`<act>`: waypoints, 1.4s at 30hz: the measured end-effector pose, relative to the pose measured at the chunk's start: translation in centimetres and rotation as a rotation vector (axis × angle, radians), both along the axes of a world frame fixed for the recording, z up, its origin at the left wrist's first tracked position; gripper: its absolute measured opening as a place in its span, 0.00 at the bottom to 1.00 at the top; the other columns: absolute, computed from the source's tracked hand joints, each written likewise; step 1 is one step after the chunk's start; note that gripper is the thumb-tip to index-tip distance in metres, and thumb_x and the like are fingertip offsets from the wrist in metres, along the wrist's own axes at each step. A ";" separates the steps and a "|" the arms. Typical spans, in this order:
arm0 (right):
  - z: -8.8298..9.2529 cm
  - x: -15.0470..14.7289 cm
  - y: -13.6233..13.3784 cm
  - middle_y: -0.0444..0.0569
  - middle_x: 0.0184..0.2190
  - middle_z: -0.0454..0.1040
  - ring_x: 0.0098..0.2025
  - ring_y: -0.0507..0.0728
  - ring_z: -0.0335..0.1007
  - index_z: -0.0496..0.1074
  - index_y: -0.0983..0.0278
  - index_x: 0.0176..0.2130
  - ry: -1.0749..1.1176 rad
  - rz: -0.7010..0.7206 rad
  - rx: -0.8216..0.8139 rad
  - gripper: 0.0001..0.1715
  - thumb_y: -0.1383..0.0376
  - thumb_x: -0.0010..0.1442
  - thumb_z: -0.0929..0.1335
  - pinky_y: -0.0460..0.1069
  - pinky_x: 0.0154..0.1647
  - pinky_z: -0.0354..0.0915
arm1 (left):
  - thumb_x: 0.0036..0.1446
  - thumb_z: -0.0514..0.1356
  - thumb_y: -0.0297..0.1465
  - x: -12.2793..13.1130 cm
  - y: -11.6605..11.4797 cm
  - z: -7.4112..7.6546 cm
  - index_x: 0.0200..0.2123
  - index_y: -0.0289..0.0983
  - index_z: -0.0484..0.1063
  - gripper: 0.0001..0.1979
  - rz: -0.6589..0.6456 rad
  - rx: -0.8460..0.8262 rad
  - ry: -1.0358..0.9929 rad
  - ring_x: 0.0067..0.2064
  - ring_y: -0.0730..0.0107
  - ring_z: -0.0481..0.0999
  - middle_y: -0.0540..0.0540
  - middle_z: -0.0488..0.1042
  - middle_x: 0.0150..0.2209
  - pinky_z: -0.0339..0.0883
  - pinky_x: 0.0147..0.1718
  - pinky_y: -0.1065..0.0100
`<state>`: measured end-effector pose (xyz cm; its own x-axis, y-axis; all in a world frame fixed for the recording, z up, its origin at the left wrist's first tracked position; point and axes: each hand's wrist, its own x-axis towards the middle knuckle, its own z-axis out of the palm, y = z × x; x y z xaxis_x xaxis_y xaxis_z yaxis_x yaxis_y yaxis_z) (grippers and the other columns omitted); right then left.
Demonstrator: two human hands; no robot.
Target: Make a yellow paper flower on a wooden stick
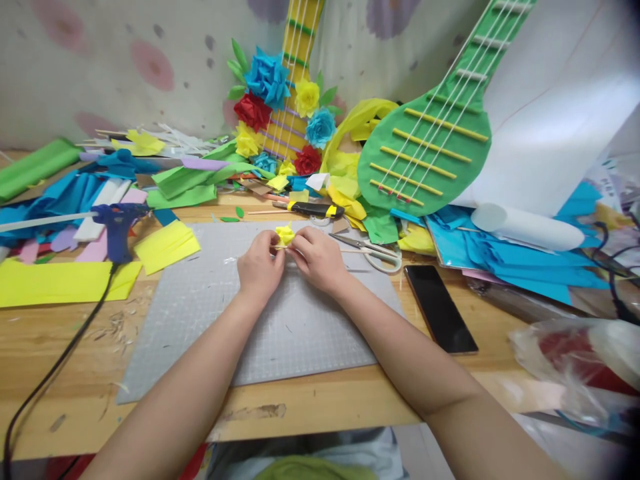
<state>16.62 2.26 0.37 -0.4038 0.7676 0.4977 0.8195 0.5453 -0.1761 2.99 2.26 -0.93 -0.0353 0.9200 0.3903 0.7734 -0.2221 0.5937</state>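
Above the grey cutting mat [300,340], both my hands meet around a small yellow crepe-paper flower [285,235]. The fingers of my left hand [260,265] are closed on its left side. My right hand [319,260] pinches at its lower right. A thin wooden stick [354,251] sticks out to the right of my right hand and seems to run through under the flower; the fingers hide most of it. Scissors [384,259] with pale handles lie just right of my right hand. Beyond the hands rests a black-and-yellow utility knife [315,209].
A blue glue gun [118,230] with its cord stands left, near yellow paper sheets [55,281]. A phone [440,308] lies right of the mat. At the back lean a green paper lute-like instrument [425,153] and a yellow one [300,63] with paper flowers, among paper scraps.
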 end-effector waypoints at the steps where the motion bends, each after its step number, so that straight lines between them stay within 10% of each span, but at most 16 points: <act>1: -0.1 0.1 0.1 0.50 0.36 0.69 0.37 0.54 0.61 0.68 0.62 0.33 0.000 0.005 -0.001 0.14 0.60 0.62 0.58 0.47 0.33 0.54 | 0.49 0.56 0.28 0.0 0.0 0.0 0.38 0.40 0.63 0.10 0.002 0.028 0.052 0.35 0.70 0.73 0.48 0.71 0.38 0.61 0.31 0.69; 24: -0.3 0.5 0.1 0.48 0.32 0.70 0.35 0.54 0.62 0.68 0.63 0.30 -0.016 -0.007 -0.027 0.14 0.59 0.60 0.60 0.48 0.32 0.52 | 0.49 0.57 0.30 -0.7 -0.3 0.8 0.40 0.41 0.65 0.13 -0.097 0.031 0.202 0.29 0.73 0.72 0.53 0.75 0.33 0.55 0.25 0.71; 42: -0.5 1.1 0.7 0.45 0.30 0.70 0.35 0.52 0.63 0.67 0.62 0.28 0.177 0.036 -0.157 0.06 0.64 0.55 0.65 0.46 0.34 0.55 | 0.49 0.58 0.34 -2.4 0.7 -0.2 0.33 0.39 0.66 0.08 -0.319 -0.160 -0.254 0.25 0.78 0.66 0.53 0.71 0.30 0.61 0.26 0.73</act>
<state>17.76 2.91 -0.09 -0.3491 0.8281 0.4387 0.7487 0.5280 -0.4008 0.55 3.00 -1.08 0.1843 0.9486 0.2573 0.5062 -0.3160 0.8025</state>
